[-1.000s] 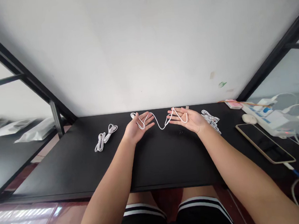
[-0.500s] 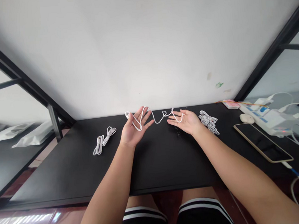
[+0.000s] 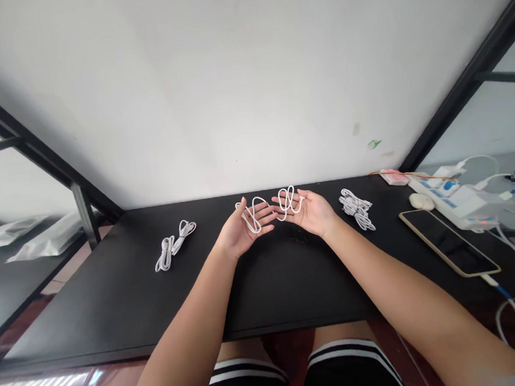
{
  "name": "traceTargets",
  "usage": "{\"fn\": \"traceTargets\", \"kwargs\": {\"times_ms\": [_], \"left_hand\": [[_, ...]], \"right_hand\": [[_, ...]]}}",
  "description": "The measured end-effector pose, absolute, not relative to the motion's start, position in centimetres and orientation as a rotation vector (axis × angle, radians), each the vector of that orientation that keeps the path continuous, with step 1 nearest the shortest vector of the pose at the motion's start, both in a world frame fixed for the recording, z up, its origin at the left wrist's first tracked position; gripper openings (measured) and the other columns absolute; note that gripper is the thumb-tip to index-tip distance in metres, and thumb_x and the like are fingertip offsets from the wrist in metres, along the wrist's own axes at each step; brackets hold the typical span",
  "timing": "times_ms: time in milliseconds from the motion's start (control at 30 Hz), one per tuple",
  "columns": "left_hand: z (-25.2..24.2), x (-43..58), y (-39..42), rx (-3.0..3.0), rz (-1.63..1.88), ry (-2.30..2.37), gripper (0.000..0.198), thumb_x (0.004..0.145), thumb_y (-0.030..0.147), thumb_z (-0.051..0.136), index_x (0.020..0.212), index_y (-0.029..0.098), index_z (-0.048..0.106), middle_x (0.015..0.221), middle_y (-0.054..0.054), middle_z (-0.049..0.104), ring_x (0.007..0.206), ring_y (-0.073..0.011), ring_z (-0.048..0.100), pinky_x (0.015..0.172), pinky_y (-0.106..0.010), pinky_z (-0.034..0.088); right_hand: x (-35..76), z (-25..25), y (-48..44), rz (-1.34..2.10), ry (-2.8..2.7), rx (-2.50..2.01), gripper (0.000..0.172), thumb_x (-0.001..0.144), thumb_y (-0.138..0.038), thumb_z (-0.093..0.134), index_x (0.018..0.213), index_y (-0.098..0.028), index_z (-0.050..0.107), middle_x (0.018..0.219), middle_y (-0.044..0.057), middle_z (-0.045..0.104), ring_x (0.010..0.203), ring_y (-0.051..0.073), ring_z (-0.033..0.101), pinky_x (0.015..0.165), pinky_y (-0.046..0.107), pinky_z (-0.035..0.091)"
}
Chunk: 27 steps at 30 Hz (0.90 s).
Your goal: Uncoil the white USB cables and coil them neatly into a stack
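A thin white cable (image 3: 254, 222) runs in loose loops across both my palms, held just above the table. My left hand (image 3: 240, 230) is palm up with fingers spread, the loops lying over its palm and fingers near the raised thumb. Facing it, my right hand (image 3: 311, 211) carries more loops across its fingers, with a cable end by its thumb. The fingertips of both hands almost meet. Two small tied white cable bundles (image 3: 166, 253) lie to the left, and a larger tied bundle (image 3: 357, 209) rests beyond my right wrist.
On the right of the black table (image 3: 114, 307) are a phone (image 3: 449, 242) plugged into a charging cable, a white rounded case (image 3: 421, 201) and a power strip (image 3: 454, 200) with adapters. A pink-and-white box (image 3: 394, 177) sits near the wall. Plastic packets (image 3: 47, 235) lie on the left-hand table.
My hands have come closer together. The cable span between them has gathered into loops over my right fingers. The view has shifted slightly.
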<state>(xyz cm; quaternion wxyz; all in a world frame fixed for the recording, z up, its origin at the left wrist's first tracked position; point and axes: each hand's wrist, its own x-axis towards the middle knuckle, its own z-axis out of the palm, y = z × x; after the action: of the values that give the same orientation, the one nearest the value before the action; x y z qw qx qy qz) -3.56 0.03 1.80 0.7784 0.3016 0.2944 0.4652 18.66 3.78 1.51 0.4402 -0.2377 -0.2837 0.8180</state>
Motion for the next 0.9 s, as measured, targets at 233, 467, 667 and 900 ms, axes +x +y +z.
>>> {"fn": "traceTargets", "kwargs": {"times_ms": [233,467,667,900], "left_hand": [[1.4,-4.5,0.7,0.476,1.05,0.714,0.082,0.094,0.068,0.033,0.135,0.001,0.054,0.139,-0.029,0.056,0.126,-0.0384,0.059,0.097,-0.049,0.053],[1.2,-4.8,0.7,0.517,1.042,0.691,0.084,0.093,0.07,0.031,0.134,0.0,0.054,0.134,-0.031,0.059,0.126,-0.0389,0.059,0.1,-0.051,0.051],[0.9,-4.9,0.8,0.547,1.023,0.669,0.085,0.089,0.074,0.036,0.131,0.002,0.057,0.13,-0.03,0.062,0.124,-0.0388,0.06,0.098,-0.051,0.052],[1.3,-4.8,0.6,0.547,1.03,0.698,0.083,0.09,0.073,0.036,0.125,0.003,0.061,0.128,-0.03,0.063,0.12,-0.038,0.063,0.095,-0.049,0.053]], "right_hand": [[19.4,1.1,4.3,2.053,-0.744,-0.646,0.039,0.096,-0.03,0.04,0.124,-0.011,0.06,0.127,0.017,0.069,0.11,0.034,0.07,0.097,0.058,0.052],[19.6,1.4,4.0,2.075,-0.783,-0.592,0.04,0.095,-0.032,0.041,0.125,-0.013,0.059,0.131,0.017,0.067,0.113,0.033,0.068,0.099,0.058,0.051],[19.7,1.5,4.0,2.089,-0.82,-0.602,0.04,0.096,-0.033,0.04,0.126,-0.014,0.06,0.13,0.016,0.067,0.113,0.032,0.069,0.099,0.057,0.051],[19.8,1.4,4.0,2.096,-0.841,-0.577,0.04,0.096,-0.033,0.041,0.126,-0.014,0.06,0.131,0.017,0.067,0.113,0.032,0.069,0.099,0.057,0.051]]}}
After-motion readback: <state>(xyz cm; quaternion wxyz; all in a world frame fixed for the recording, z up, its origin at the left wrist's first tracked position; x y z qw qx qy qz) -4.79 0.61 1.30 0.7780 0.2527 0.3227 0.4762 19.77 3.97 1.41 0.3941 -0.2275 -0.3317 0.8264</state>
